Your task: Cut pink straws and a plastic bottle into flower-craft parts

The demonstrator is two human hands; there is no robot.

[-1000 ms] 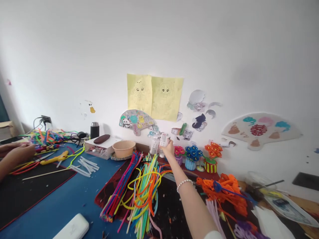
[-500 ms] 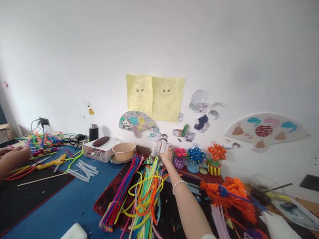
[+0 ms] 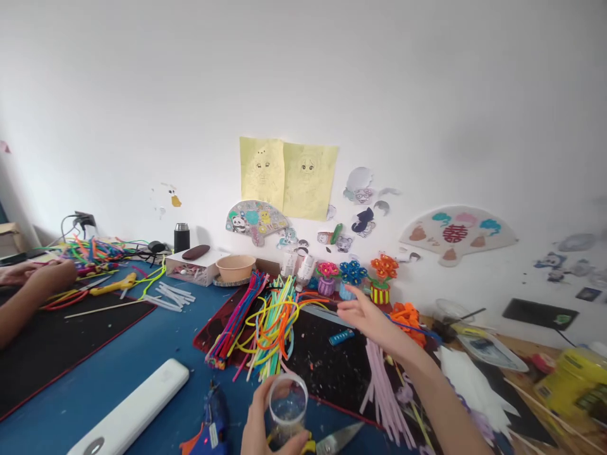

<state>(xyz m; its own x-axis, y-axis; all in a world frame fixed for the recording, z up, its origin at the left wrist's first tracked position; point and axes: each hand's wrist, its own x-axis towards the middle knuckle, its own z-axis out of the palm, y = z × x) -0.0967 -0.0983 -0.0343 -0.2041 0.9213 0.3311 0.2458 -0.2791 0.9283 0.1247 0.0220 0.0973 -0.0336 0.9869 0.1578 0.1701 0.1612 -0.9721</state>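
My left hand (image 3: 258, 423), at the bottom centre, is closed around a clear plastic cup (image 3: 289, 399) whose round rim faces up. Partly behind the cup lie scissors (image 3: 337, 439) with yellow handles. My right hand (image 3: 363, 311) hovers over the dark mat with its fingers stretched out and nothing in them. Below it is a small blue packet (image 3: 341, 337). Lilac pipe cleaners (image 3: 386, 398) lie under my right forearm, and a bundle of bright pipe cleaners (image 3: 275, 328) lies left of that hand. White-labelled bottles (image 3: 305, 270) lean by the wall.
A blue glue gun (image 3: 214, 420) and a long white device (image 3: 137, 404) lie near the front. At the left, another person's hands (image 3: 57, 278) work near yellow pliers-like tool (image 3: 114, 285). Small pipe-cleaner flower pots (image 3: 380, 278) line the wall; a beige bowl (image 3: 236, 268) stands left of them.
The hand reaching to the white bottles has left them. My left hand with the cup has come into view at the bottom, and my right hand shows over the mat. The view tilts lower.
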